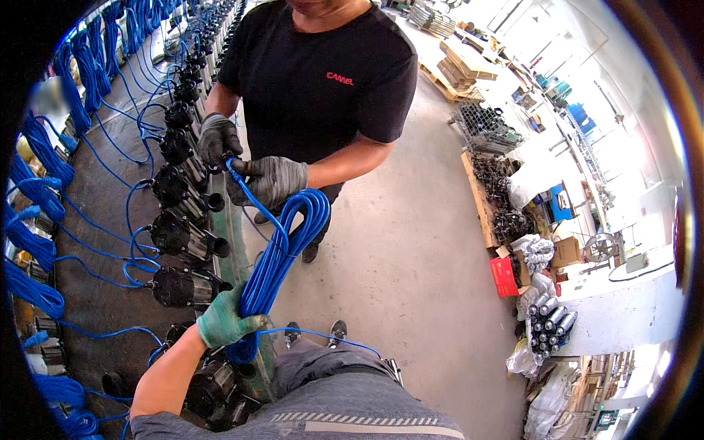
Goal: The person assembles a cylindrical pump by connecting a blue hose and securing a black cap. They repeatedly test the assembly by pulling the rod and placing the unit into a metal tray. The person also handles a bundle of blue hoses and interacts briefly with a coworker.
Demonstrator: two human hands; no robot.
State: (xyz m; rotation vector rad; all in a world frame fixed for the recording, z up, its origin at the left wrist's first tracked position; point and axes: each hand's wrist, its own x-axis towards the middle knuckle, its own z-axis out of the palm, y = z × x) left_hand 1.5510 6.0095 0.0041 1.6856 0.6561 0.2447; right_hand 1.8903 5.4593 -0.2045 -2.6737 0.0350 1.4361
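Left hand, green-gloved: closed around lower part of tied blue cable coil, raised between wearer and co-worker, beside black-and-silver pump units on surface. Right hand: out of view, state cannot be told. Co-worker's grey-gloved hands: gripping cable's upper end.

1 head-worn fisheye view, facing down and ahead, wearer's torso close below

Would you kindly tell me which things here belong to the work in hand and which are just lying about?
In the work:
Blue coil, gripped by the left hand
Co-worker's gloved hands
Cabled metal units, probably

Apparently lying about:
Red box
Boards
Silver cylinders
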